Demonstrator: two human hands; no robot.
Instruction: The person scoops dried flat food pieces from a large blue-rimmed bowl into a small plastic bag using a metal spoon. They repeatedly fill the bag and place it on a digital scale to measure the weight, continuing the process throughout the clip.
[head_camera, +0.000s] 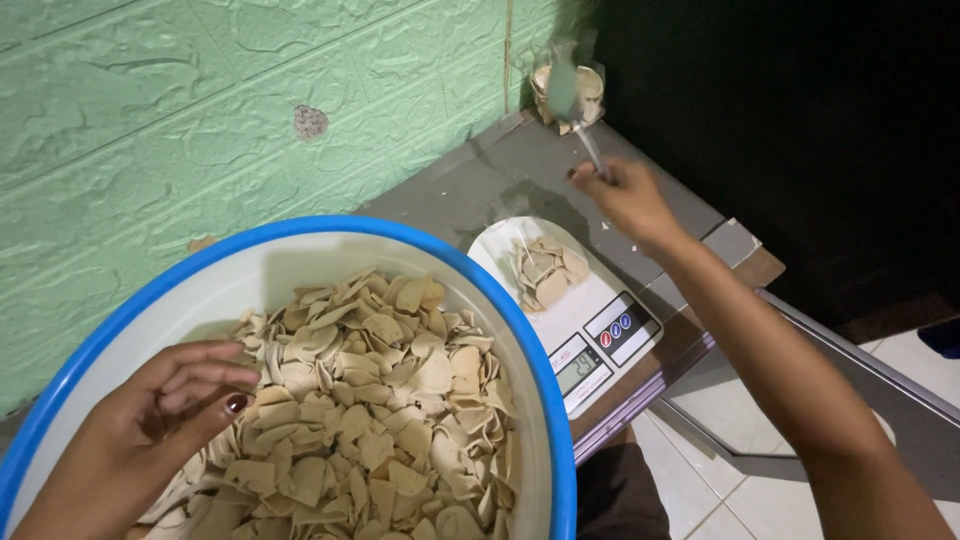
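A large white basin with a blue rim (420, 243) holds a heap of pale beige chips (370, 400). My left hand (150, 430) hovers over the basin's left side, fingers loosely curled and apart, touching the chips. My right hand (625, 195) reaches across the table and grips the handle of a spoon-like scoop (572, 95) held up near the far corner. Just below that hand, a white digital kitchen scale (590, 320) carries a small pile of chips (545, 270) on its platform.
A clear bag or cup of chips (590, 85) stands at the table's far corner by the green brick-patterned wall (150, 100). The grey table (480, 180) ends at the right; a tiled floor (720, 480) and metal frame lie below.
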